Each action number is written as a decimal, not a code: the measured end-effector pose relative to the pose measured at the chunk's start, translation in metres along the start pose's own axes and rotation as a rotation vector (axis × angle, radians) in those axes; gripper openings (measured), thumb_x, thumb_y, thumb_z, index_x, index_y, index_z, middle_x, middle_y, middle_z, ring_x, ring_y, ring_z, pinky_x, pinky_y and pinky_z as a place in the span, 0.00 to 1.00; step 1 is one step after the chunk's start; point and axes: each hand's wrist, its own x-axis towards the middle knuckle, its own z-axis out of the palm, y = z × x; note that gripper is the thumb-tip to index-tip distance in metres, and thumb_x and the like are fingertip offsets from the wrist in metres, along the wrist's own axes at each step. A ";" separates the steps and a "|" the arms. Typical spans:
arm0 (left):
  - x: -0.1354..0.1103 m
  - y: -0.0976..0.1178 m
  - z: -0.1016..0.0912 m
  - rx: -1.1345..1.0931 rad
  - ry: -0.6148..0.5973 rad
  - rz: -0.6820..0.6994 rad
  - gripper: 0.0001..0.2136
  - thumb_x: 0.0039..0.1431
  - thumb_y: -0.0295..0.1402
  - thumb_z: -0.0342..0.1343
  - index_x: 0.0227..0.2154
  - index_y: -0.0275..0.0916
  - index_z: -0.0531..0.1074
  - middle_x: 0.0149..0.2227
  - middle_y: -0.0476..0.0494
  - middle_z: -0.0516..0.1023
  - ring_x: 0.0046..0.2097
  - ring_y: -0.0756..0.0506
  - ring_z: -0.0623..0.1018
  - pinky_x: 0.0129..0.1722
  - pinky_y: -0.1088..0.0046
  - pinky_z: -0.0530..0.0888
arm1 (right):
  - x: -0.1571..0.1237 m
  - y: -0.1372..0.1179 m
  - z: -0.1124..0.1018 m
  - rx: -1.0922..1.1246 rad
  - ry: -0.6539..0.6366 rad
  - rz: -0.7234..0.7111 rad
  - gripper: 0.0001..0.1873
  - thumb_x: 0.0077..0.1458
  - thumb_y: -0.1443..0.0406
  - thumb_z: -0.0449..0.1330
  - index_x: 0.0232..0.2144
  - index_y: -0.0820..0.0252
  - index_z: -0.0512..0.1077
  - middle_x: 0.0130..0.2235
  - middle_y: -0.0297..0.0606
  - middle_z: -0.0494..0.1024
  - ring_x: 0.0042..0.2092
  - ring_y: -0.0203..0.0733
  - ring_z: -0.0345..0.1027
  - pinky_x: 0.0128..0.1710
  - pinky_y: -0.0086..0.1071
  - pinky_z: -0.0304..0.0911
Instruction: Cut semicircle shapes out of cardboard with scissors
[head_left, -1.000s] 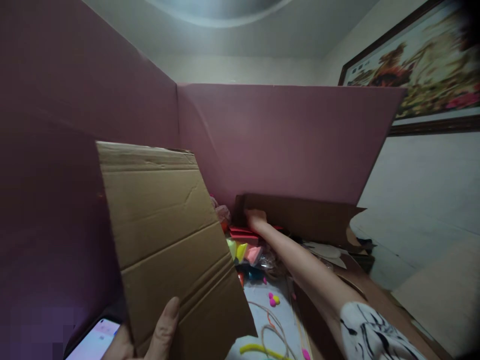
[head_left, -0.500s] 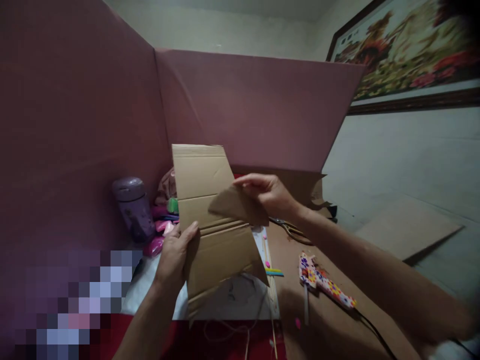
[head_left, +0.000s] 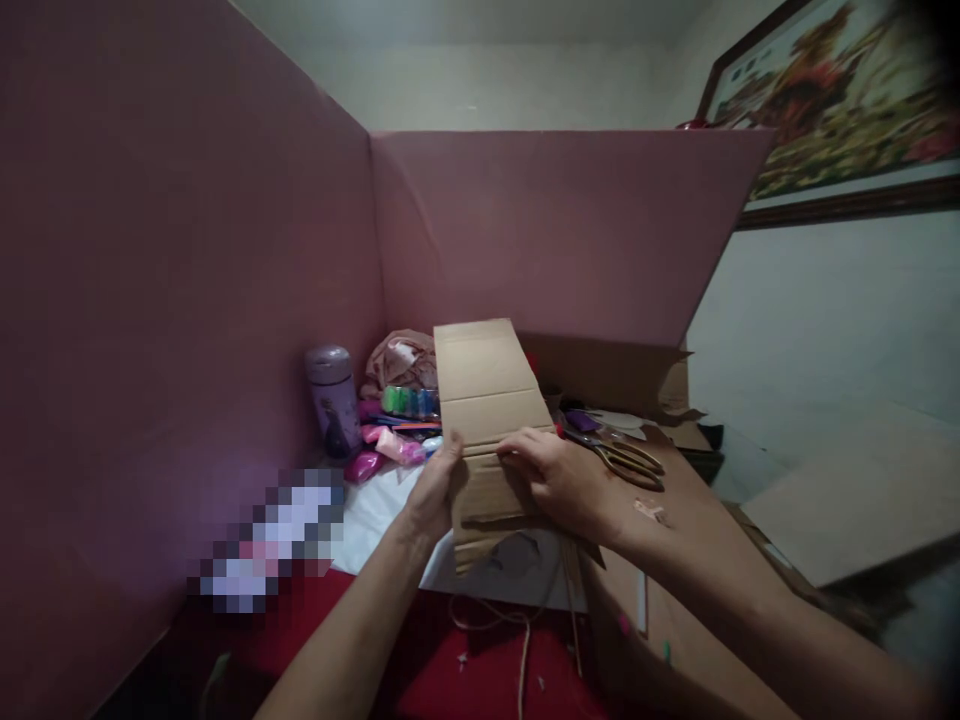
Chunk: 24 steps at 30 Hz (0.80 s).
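Note:
A long creased strip of brown cardboard lies tilted over the white sheet in the middle. My left hand grips the strip's left edge, thumb on top. My right hand is closed over the strip's lower right part, fingers pressed on it; whether a smaller cardboard scrap lies under it is hidden. Gold-handled scissors lie just right of my right hand.
Pink board walls stand at the left and back. A purple bottle, coloured craft bits and a crumpled pink bag sit at the back left. A brown cardboard sheet covers the right, string lies on red cloth in front.
The cardboard strip has gone from held up close, to held at arm's length, to lowered onto the table. My right hand came back from the far box and now presses on the strip.

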 end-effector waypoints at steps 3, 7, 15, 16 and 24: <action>-0.003 -0.001 0.000 0.022 -0.030 0.026 0.21 0.46 0.40 0.62 0.41 0.32 0.73 0.36 0.37 0.79 0.38 0.41 0.78 0.39 0.66 0.72 | 0.000 0.003 0.007 0.001 0.086 -0.032 0.10 0.56 0.72 0.51 0.37 0.58 0.71 0.37 0.40 0.74 0.38 0.42 0.67 0.36 0.31 0.59; -0.006 -0.002 -0.001 0.042 -0.068 0.040 0.21 0.42 0.32 0.65 0.42 0.32 0.73 0.38 0.36 0.79 0.37 0.41 0.78 0.37 0.67 0.72 | -0.001 0.013 0.019 0.018 0.108 -0.071 0.10 0.55 0.73 0.50 0.36 0.59 0.69 0.36 0.41 0.71 0.38 0.43 0.65 0.37 0.32 0.60; -0.005 -0.003 0.001 0.091 -0.104 0.082 0.22 0.41 0.27 0.65 0.43 0.32 0.73 0.40 0.37 0.78 0.36 0.43 0.77 0.38 0.67 0.72 | -0.009 0.017 0.028 -0.048 0.176 -0.113 0.09 0.56 0.71 0.51 0.37 0.59 0.69 0.37 0.43 0.70 0.41 0.46 0.62 0.41 0.38 0.58; -0.005 -0.002 0.001 0.098 -0.092 0.090 0.22 0.41 0.27 0.65 0.44 0.33 0.72 0.40 0.37 0.78 0.36 0.43 0.77 0.38 0.67 0.72 | -0.010 0.017 0.025 -0.080 0.197 -0.106 0.09 0.56 0.69 0.51 0.37 0.59 0.70 0.38 0.43 0.71 0.42 0.47 0.62 0.41 0.39 0.57; -0.003 0.008 -0.007 0.123 -0.036 0.058 0.22 0.46 0.29 0.62 0.47 0.33 0.70 0.39 0.37 0.79 0.36 0.42 0.78 0.33 0.69 0.74 | -0.025 0.037 -0.006 0.474 0.537 0.514 0.19 0.56 0.52 0.50 0.39 0.61 0.67 0.42 0.47 0.72 0.45 0.49 0.64 0.44 0.43 0.60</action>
